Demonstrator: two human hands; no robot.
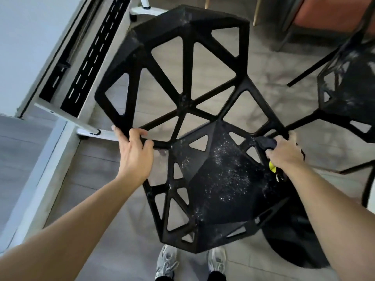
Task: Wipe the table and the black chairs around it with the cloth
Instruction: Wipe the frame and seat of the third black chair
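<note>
A black chair [203, 110] with triangular cut-outs fills the middle of the view, its backrest away from me and its dusty, white-speckled seat [223, 179] near my feet. My left hand [135, 151] grips the left side bar of the chair where back and seat meet. My right hand [284, 151] grips the right side bar, with a dark cloth [265, 142] bunched between fingers and frame. A small yellow tag shows just below that hand.
A white table [12, 47] with a white leg frame on castors [89, 132] and black slotted panels stands at the left. A second black chair [349, 94], also dusty, stands at the right. An orange chair [332, 15] is at the top right. My shoes [168, 262] stand below the seat.
</note>
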